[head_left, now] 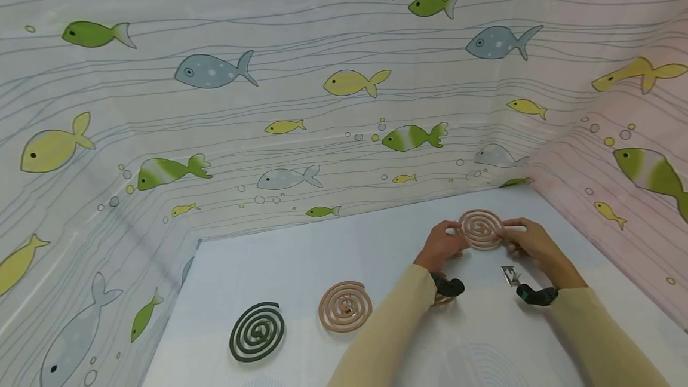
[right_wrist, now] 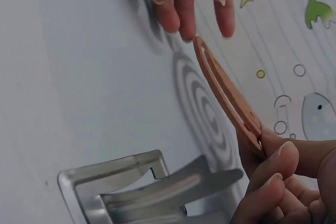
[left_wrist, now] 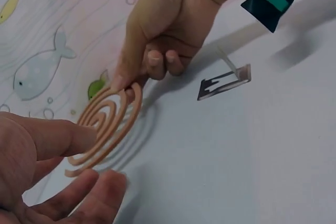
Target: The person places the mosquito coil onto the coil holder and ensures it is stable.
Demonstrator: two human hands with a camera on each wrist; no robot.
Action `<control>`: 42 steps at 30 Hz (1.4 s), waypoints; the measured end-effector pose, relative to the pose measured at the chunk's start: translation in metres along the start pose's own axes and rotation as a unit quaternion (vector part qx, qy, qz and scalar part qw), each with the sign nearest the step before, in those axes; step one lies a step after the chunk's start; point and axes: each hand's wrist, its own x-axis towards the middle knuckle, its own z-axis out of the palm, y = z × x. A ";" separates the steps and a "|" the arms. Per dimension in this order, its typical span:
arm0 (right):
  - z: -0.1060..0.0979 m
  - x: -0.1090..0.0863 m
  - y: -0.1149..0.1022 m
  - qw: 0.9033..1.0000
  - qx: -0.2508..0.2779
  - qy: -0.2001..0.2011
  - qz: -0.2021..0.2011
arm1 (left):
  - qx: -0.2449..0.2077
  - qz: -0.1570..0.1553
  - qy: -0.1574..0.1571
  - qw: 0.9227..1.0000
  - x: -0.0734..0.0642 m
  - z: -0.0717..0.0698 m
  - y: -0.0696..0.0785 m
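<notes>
A brown mosquito coil [head_left: 481,229] is held up off the table near its far right corner. My right hand [head_left: 532,246] pinches its right edge between thumb and fingers, as the right wrist view also shows. At the coil's opposite edge is my left hand [head_left: 445,245], thumb and fingers spread apart; in the right wrist view its fingertips [right_wrist: 186,32] meet or nearly meet the rim. Below the coil, a metal coil stand [head_left: 510,275] with a raised prong lies on the table [left_wrist: 210,145].
To the left lie a dark green coil [head_left: 258,332] and another brown coil [head_left: 346,307], each with metal at its centre. A further brown coil [head_left: 445,300] is mostly hidden under my left wrist. Fish-patterned walls [head_left: 344,136] border the table at the back and sides.
</notes>
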 end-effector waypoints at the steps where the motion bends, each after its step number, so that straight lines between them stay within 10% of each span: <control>1: -0.001 -0.001 0.000 1.000 0.005 0.000 -0.002 | -0.004 0.003 0.005 1.000 0.000 0.000 0.000; 12: -0.010 -0.018 -0.004 0.995 0.081 -0.032 -0.051 | -0.060 0.043 -0.022 0.997 0.002 0.001 -0.002; 42: 0.000 -0.047 -0.002 0.990 0.077 -0.050 -0.106 | -0.093 0.125 -0.078 0.985 -0.011 -0.005 -0.004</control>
